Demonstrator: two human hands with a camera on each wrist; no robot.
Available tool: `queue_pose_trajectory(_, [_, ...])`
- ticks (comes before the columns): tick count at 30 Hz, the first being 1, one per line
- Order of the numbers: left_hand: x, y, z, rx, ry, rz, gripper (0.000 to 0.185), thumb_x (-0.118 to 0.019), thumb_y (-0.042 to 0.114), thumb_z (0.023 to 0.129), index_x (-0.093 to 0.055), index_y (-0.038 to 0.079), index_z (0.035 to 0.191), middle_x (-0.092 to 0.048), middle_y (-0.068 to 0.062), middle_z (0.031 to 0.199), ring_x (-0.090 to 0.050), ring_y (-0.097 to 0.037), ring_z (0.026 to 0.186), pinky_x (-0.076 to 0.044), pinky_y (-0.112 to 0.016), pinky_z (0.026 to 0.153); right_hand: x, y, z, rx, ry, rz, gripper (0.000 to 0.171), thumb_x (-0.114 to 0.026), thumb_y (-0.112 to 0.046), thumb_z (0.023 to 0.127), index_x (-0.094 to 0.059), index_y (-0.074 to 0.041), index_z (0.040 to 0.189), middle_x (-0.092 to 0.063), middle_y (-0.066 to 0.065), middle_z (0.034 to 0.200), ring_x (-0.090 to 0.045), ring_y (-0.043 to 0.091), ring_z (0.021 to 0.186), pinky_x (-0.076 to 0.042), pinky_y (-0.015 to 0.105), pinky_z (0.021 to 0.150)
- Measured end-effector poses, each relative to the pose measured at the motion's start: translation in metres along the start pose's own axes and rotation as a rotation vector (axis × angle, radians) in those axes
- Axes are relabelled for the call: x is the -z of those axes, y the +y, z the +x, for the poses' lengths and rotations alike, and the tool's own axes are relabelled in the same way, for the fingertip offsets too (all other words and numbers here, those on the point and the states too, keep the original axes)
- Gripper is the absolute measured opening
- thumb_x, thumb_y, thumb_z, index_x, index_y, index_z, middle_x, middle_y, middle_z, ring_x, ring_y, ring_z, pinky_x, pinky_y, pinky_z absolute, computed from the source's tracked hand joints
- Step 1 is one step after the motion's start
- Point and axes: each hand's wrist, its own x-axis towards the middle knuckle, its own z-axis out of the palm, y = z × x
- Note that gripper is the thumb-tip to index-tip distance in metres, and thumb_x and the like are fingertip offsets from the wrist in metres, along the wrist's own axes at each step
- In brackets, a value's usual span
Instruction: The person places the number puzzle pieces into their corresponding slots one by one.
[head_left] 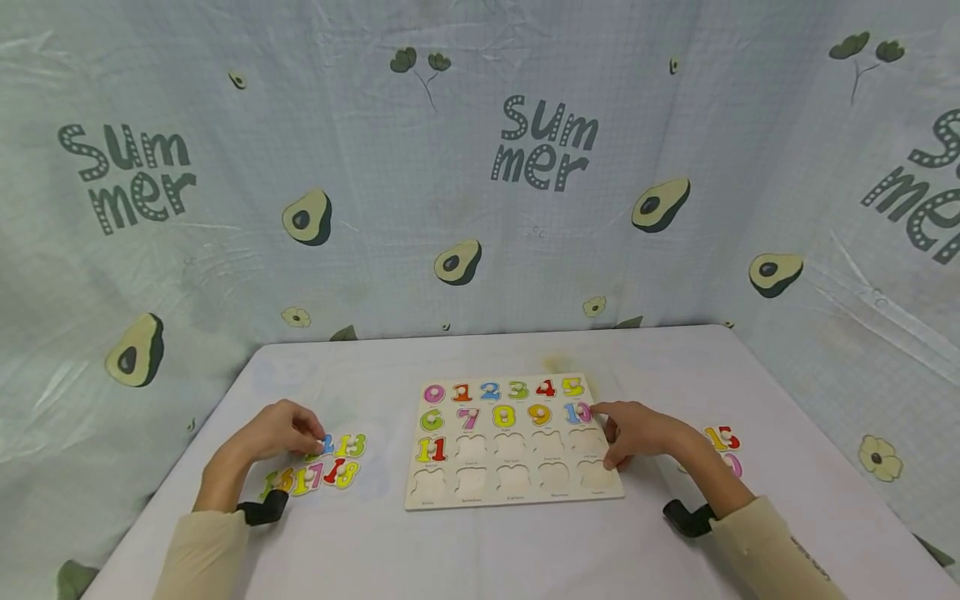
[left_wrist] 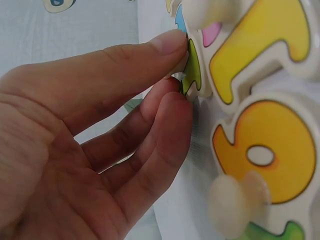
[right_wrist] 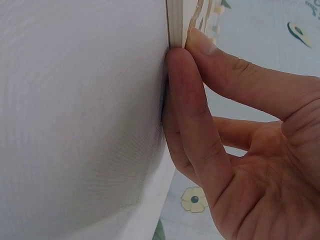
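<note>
A wooden number puzzle board [head_left: 480, 505] lies mid-table, with 0 to 11 filling its upper recesses and bare outlines below. My left hand [head_left: 281, 429], left of the board, pinches the green-and-blue 12 piece [left_wrist: 191, 75] by its edge between thumb and fingers. Close beside it are the 13 piece [head_left: 351, 446], the 17 piece [head_left: 308, 478] and the 18 piece [head_left: 341, 472], with an orange-and-green piece [left_wrist: 280, 150] nearer the wrist. At the board's right edge, my right hand [head_left: 641, 429] holds it, thumb on top and a finger against the side.
Right of the board lie the 15 piece [head_left: 722, 438] and a pink-numbered piece [head_left: 731, 465], partly hidden by the right forearm. A white cloth covers the table [head_left: 540, 550]. A printed curtain [head_left: 375, 167] hangs behind it and at both sides.
</note>
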Motion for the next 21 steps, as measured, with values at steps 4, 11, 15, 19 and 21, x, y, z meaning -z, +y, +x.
queue_pose_trajectory(4, [0.0,0.0006,-0.0008,0.007,-0.001,0.003,0.011,-0.082,0.009,0.086,-0.075,0.003,0.091,-0.07,-0.005,0.086,-0.058,-0.018,0.075,-0.051,-0.031,0.071,0.0004,-0.0001,-0.0002,0.005,0.001,-0.008,0.086,-0.087,-0.008,0.079,-0.042,0.002,0.152,-0.061,0.009,0.098,-0.062,0.017,0.074,-0.055,0.032,0.074])
queue_pose_trajectory(11, [0.0009,0.0017,-0.0008,0.009,-0.005,0.017,0.011,-0.081,0.009,0.086,-0.075,0.002,0.092,-0.071,-0.006,0.087,-0.059,-0.018,0.075,-0.052,-0.031,0.071,0.0007,0.0,0.0002,0.003,-0.003,0.0,0.087,-0.087,-0.007,0.08,-0.041,0.002,0.153,-0.061,0.01,0.099,-0.063,0.017,0.075,-0.055,0.033,0.075])
queue_pose_trajectory(15, [0.0012,0.0022,-0.0009,0.012,-0.004,0.016,0.011,-0.081,0.01,0.086,-0.075,0.002,0.092,-0.071,-0.006,0.088,-0.059,-0.018,0.076,-0.052,-0.031,0.072,0.0005,0.0007,0.0008,-0.003,-0.008,0.008,0.087,-0.087,-0.007,0.08,-0.041,0.002,0.153,-0.062,0.01,0.1,-0.063,0.017,0.075,-0.056,0.033,0.075])
queue_pose_trajectory(19, [0.0024,0.0023,-0.0022,0.007,-0.003,0.015,0.01,-0.08,0.009,0.086,-0.075,0.002,0.091,-0.07,-0.005,0.087,-0.059,-0.018,0.075,-0.052,-0.032,0.071,0.0004,0.0007,0.001,-0.003,-0.013,0.015,0.087,-0.087,-0.006,0.08,-0.041,0.003,0.153,-0.062,0.01,0.1,-0.064,0.017,0.075,-0.057,0.033,0.075])
queue_pose_trajectory(21, [0.003,0.0022,-0.0031,0.003,-0.002,0.019,0.01,-0.08,0.009,0.086,-0.075,0.002,0.091,-0.07,-0.005,0.086,-0.059,-0.018,0.074,-0.052,-0.032,0.071,0.0005,0.0002,0.0009,-0.002,-0.013,0.014,0.087,-0.086,-0.006,0.08,-0.041,0.003,0.153,-0.062,0.01,0.099,-0.064,0.017,0.075,-0.057,0.033,0.074])
